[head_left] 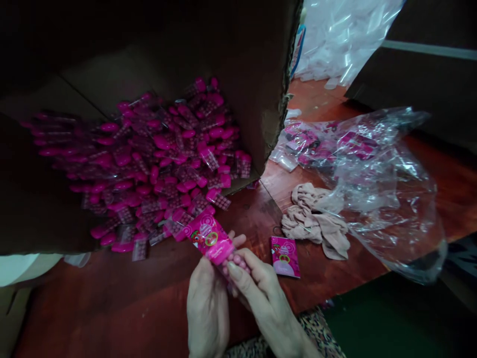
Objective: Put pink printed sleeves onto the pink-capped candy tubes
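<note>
I see the left hand [206, 308] and right hand [263, 288] clamped on one pink packet [211, 237], its pale beads [241, 261] partly covered by fingers [242, 278].

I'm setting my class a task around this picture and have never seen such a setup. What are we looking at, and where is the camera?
There is no machine here: a person works with a bare left hand and right hand. The single picture comes from a camera worn on the head, looking forward and down.

Between them, the hands hold a pink printed sleeve with small pink balls at its near end.

Ahead, a cardboard box on its side holds a heap of pink-capped clear containers. On the reddish-brown surface to the right lie a flat pink label, a crumpled beige cloth and a clear plastic bag.
</note>
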Tool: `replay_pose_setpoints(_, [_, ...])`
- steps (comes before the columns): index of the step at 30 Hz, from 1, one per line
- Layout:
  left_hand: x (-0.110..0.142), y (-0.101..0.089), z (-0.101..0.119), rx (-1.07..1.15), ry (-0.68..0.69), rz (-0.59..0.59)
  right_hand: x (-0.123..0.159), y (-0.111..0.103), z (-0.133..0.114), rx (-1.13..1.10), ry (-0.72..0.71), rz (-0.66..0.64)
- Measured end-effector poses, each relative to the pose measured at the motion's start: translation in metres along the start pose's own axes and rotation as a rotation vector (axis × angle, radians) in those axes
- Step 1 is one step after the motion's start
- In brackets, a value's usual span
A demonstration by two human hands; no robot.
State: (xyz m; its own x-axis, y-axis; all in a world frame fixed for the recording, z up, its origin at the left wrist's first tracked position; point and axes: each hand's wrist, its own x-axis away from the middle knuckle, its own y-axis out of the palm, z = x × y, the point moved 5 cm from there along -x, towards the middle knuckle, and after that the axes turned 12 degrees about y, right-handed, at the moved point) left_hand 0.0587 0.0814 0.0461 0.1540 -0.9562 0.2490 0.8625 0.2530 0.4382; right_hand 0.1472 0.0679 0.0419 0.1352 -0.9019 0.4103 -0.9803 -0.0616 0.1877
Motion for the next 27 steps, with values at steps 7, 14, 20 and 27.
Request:
replay_pose_setpoints(7, [-0.007, 0.0, -0.001, -0.02, 0.003, -0.001, 0.002, -0.003, -0.002, 0.156, -0.077, 0.161])
replay_pose_setpoints(14, [0.005, 0.003, -0.008, 0.062, -0.076, -0.022, 0.012, 0.0, -0.009, 0.223, -0.236, 0.243])
replay_pose_setpoints(20, [0.006, -0.008, -0.006, 0.069, -0.016, 0.082, 0.0, 0.007, 0.003, -0.158, -0.051, 0.027])
replay_pose_setpoints(27, [0.008, -0.015, -0.008, 0.032, 0.098, 0.221, -0.006, 0.016, 0.019, -0.292, 0.063, -0.042])
